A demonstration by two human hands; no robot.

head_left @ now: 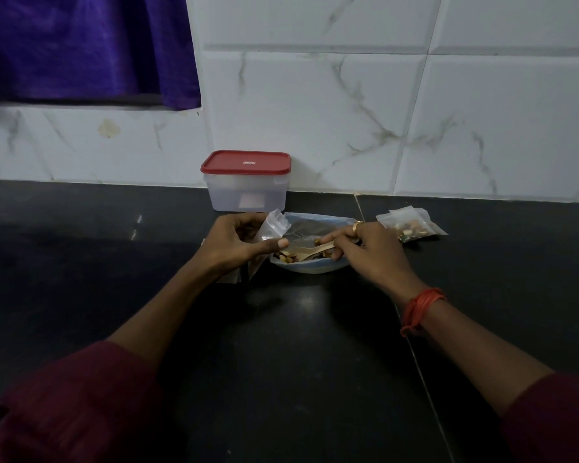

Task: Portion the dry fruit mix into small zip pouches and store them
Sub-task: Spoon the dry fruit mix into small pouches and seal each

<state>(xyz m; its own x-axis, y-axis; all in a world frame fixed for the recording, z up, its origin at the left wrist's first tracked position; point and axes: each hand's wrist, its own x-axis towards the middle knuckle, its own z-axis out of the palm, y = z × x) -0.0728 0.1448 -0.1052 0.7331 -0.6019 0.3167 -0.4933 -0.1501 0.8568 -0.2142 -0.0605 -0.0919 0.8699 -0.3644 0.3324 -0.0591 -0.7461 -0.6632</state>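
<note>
The left hand (238, 242) pinches an empty small zip pouch (274, 225) between curled fingers and thumb, with the pouch standing up just past its fingertips. The right hand (368, 243) has its fingers curled round the handle of a wooden spoon (310, 253). The spoon's bowl reaches toward the left hand and lies in the dry fruit mix (286, 257). The mix sits in a pale blue bowl (315, 269) between the two hands. Just beyond the right hand's knuckles lie filled pouches (411, 225) on the black counter (114, 262). Beyond the left hand, against the tiled wall (348, 111), stands a clear container (246, 192) with a red lid (245, 162).
</note>
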